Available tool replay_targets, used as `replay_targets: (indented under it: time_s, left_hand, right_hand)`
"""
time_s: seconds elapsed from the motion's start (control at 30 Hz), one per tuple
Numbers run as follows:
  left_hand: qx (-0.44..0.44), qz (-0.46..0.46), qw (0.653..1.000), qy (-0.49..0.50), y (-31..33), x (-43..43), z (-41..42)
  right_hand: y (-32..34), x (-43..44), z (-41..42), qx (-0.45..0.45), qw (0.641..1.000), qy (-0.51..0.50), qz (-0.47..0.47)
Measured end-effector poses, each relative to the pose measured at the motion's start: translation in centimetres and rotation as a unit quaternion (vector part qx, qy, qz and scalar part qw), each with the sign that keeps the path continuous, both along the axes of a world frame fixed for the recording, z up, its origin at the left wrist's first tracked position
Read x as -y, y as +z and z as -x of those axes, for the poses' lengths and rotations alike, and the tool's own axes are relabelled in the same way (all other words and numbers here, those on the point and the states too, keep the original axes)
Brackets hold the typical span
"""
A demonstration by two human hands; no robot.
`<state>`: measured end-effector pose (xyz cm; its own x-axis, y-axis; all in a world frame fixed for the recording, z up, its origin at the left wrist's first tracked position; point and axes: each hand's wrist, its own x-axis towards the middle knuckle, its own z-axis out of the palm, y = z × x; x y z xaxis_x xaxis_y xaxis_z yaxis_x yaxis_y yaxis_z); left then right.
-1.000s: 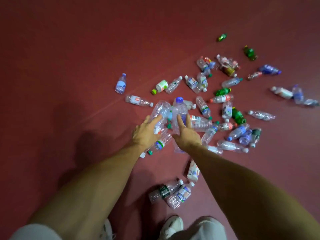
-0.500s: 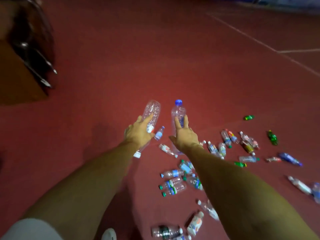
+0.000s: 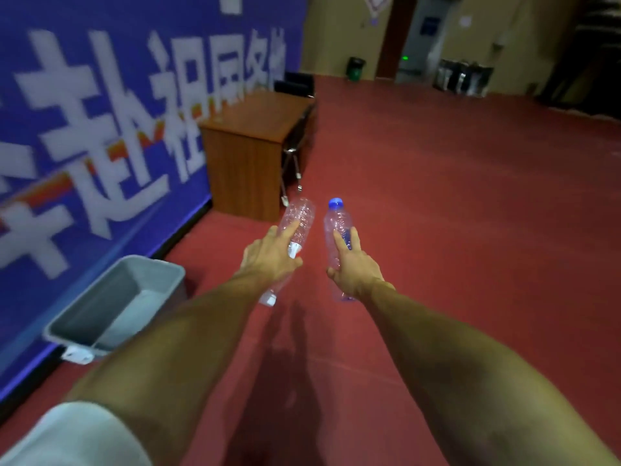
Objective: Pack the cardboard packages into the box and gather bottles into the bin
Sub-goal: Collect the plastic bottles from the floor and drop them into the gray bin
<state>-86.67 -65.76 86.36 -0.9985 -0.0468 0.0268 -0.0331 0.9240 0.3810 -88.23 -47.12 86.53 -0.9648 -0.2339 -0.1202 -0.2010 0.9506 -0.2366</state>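
My left hand (image 3: 270, 255) grips a clear plastic bottle (image 3: 300, 218) held upside down, its white cap pointing down below the hand. My right hand (image 3: 353, 265) grips a second clear bottle with a blue cap (image 3: 336, 218), held upright. Both hands are stretched out in front of me above the red floor. A grey plastic bin (image 3: 100, 331) stands on the floor at the lower left, beside the blue wall banner; what I see of its inside looks empty. The bin is left of and below my left arm.
A blue banner with white characters (image 3: 100, 129) covers the left wall. A brown wooden desk (image 3: 255, 142) with a chair behind it stands ahead by the banner. A green waste bin (image 3: 356, 68) and a door are far off. Red floor (image 3: 470, 213) stretches ahead and right.
I lifted the two bottles off the floor pile and turned left. The scattered bottles are out of view; the bin, banner and desk have come into view.
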Motion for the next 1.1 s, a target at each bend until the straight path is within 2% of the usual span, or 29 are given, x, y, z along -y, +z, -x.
replay_targets:
  time_s: [0.3,0.53,0.83,0.97,1.1]
  left_hand:
    - [-0.008,0.0,0.983,0.185,1.0,22.8,-2.0]
    - [-0.005,0.017,0.949,0.315,0.3,34.2,-3.3]
    - [0.019,0.034,0.924,0.381,-1.6,45.3,3.4]
    - [0.041,0.068,0.919,0.387,-2.2,49.1,6.9]
    - [0.052,0.059,0.902,0.424,-3.1,52.8,8.2]
  right_hand:
    - [2.9,24.0,4.6,-0.013,0.983,0.183,0.014]
    - [1.5,38.1,6.0,-0.011,0.952,0.306,-0.005]
    - [-0.2,51.5,15.0,-0.008,0.927,0.375,-0.002]
    - [0.0,56.0,19.7,0.004,0.915,0.404,-0.009]
    - [-0.3,60.0,22.9,0.015,0.907,0.42,-0.008]
